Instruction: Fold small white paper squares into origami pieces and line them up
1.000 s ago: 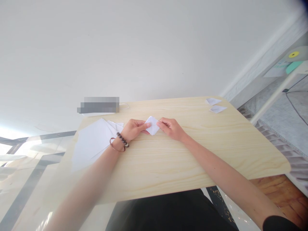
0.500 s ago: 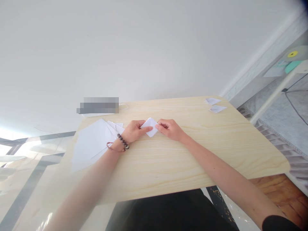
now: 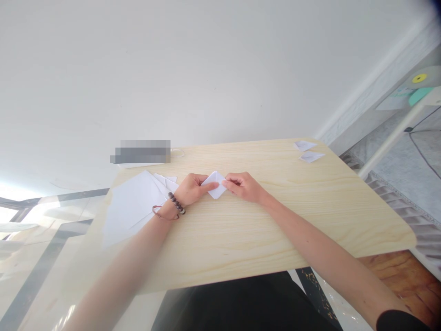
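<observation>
Between my hands is a small folded white paper (image 3: 215, 191), diamond-shaped, with a crease running down from its top corner. My left hand (image 3: 193, 187) grips its left side, the thumb lying across the front face. At the right corner my right hand (image 3: 243, 186) pinches the paper between thumb and bent index finger. The fingers behind the paper are hidden. A dark bead bracelet (image 3: 176, 202) and a thin brown cord circle my left wrist.
White paper sheets (image 3: 129, 207) lie loosely stacked at the left of the wooden table (image 3: 262, 239). Two folded paper pieces (image 3: 312, 156) rest at the far right corner. A pixelated object (image 3: 143, 154) stands at the back left, against the wall.
Almost nothing differs. The folded paper has tilted or dropped very slightly, while both hands keep their hold in nearly the same place.
</observation>
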`<state>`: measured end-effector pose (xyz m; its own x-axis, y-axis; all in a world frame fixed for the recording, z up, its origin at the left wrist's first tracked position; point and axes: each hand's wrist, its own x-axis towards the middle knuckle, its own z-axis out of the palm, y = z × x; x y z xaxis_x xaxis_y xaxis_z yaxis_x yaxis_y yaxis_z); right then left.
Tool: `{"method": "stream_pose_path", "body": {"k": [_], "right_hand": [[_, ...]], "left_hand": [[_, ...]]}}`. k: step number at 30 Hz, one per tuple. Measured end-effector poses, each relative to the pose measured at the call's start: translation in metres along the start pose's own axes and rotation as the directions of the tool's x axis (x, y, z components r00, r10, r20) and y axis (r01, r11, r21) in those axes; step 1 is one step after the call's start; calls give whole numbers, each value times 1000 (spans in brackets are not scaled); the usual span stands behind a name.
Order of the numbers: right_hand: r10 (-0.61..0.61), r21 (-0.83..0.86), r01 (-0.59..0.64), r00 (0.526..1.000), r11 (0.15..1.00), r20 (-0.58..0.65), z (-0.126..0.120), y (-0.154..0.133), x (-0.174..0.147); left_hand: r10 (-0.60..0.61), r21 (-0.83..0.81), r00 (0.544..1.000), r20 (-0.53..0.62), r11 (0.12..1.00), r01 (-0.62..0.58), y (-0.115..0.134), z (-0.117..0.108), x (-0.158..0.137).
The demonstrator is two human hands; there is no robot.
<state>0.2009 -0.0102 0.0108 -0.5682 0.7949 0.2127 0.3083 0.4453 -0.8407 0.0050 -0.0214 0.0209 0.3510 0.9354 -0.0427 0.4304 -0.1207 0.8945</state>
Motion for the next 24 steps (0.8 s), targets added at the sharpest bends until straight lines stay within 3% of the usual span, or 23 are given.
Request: {"method": "stream_pose_path", "body": {"k": [7,13,16,20,24], "right_hand": [[-9,-5,9,999,1000,31,-1,1,0],[14,5,-15,997,1000,73,-1,-1,0],[39,31,-40,999,999,26,-1,0,1],[71,65,-64,993,996,-98,-1,2,1],[69,53,-65,995,996,-75,-1,3,1]], "left_hand": [[41,-97,997,-64,994,-47,-2,4,3],[-2,-127,996,-85,992,-8,-5,5,4],[-6,-171,992,-123,985,-15,-4,5,4],[-37,-310,996,-82,951,10,-5,6,5],[-80,-396,994,-74,917,44,-8,5,6]]}}
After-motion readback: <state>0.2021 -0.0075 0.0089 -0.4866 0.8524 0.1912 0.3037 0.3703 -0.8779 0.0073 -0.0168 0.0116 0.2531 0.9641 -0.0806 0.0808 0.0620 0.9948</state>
